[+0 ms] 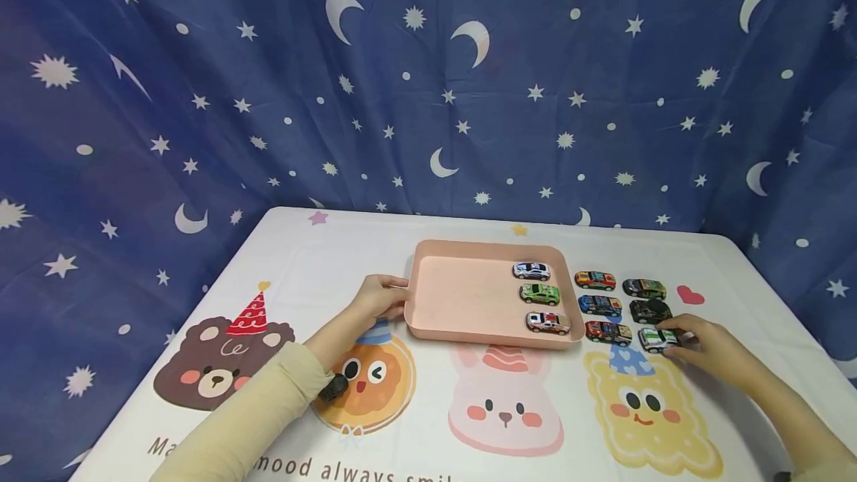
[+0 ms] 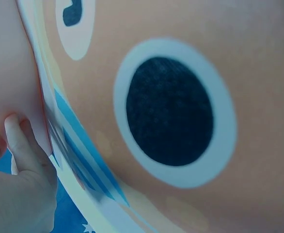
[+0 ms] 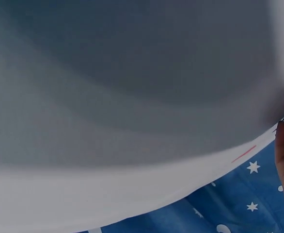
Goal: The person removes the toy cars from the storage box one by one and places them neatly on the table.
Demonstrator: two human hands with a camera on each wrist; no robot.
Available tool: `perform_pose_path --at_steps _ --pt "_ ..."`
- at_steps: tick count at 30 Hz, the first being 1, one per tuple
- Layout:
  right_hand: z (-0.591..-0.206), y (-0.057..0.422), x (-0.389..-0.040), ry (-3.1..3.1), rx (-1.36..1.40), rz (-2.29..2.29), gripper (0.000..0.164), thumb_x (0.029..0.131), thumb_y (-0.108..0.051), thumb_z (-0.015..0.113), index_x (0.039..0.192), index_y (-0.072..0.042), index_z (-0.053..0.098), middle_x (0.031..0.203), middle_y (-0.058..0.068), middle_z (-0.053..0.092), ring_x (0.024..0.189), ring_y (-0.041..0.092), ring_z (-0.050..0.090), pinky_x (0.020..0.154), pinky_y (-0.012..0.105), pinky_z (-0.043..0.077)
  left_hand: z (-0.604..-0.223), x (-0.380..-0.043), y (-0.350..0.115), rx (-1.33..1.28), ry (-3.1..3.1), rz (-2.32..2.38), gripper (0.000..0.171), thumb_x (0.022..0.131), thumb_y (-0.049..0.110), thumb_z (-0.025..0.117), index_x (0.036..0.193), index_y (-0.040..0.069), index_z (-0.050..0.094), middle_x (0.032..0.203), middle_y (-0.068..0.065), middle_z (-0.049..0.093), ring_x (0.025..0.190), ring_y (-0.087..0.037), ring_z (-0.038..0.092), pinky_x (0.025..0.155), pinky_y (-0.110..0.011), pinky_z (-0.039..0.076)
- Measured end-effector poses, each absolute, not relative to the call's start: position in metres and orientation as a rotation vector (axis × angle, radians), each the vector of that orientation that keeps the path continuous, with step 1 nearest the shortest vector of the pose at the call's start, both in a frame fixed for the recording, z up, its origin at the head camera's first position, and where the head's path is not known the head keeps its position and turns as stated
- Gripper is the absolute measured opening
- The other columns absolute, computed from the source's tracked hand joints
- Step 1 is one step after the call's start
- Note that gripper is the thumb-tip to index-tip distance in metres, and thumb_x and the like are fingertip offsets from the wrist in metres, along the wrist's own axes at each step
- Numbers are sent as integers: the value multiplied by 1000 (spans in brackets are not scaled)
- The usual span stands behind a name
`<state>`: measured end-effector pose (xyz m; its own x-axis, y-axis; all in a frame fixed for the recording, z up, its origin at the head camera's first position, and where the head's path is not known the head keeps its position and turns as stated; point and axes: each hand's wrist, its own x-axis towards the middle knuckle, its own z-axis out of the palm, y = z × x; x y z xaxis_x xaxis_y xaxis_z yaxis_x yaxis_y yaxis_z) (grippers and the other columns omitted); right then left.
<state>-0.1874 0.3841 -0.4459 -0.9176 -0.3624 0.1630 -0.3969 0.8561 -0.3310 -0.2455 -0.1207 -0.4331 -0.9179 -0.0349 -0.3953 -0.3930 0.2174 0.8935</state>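
Note:
My left hand [image 1: 379, 299] holds the left wall of a shallow pink tray [image 1: 462, 331]; the left wrist view shows its fingers [image 2: 21, 145] against the tray's side. Three toy cars stand in a column at the tray's right end: a white and blue one [image 1: 532, 271], a green one [image 1: 539, 294] and a white and red one [image 1: 547, 323]. Right of the tray, my right hand [image 1: 703, 344] grips a white and green toy car [image 1: 658, 339] between thumb and fingers. That car is at the front of the outer column. In the right wrist view, only the fingers show at the edge.
Beside the tray stand more toy cars in two columns: a red and yellow one [image 1: 595, 280], a blue one [image 1: 599, 306], a red and black one [image 1: 608, 332], a dark green one [image 1: 644, 288] and a black one [image 1: 650, 311]. A starry blue curtain [image 1: 402, 132] hangs behind the printed white tablecloth [image 1: 321, 259].

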Motion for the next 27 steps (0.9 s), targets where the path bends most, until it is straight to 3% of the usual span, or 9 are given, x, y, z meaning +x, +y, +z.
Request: perform_pose_path --at_steps 5,9,16,22,27 --pt "-448 382 -183 -2972 578 557 32 72 -5 77 101 4 66 96 18 65 79 22 61 65 38 58 -435 -244 -120 -413 2198 1762 32 85 4 64 116 -1 62 83 -5 66 53 -3 56 48 -12 50" --pt "-448 380 -183 -2974 569 525 32 72 -5 76 101 4 66 97 18 64 81 30 61 67 40 58 -435 -243 -120 -409 2201 1769 32 85 5 64 116 -1 62 83 -5 66 52 -2 56 48 -12 51" --pt "-444 381 -183 -2992 540 539 37 70 -7 79 102 7 65 98 22 64 82 32 61 67 42 58 -433 -243 -120 -409 2206 1765 32 85 5 64 116 -1 63 81 -4 65 52 -3 56 48 -12 51" --pt "-438 385 -182 -2976 512 561 41 69 -12 81 104 3 66 102 21 65 79 16 59 63 28 56 -432 -245 -119 -412 2221 1747 32 84 5 65 116 0 63 83 -5 65 53 -3 55 48 -12 50" --pt "-431 385 -184 -2963 491 574 39 72 -11 80 105 2 66 102 22 65 81 23 60 63 25 54 -431 -245 -119 -408 2221 1743 32 85 5 65 116 0 63 84 -5 65 53 -3 55 48 -12 51"
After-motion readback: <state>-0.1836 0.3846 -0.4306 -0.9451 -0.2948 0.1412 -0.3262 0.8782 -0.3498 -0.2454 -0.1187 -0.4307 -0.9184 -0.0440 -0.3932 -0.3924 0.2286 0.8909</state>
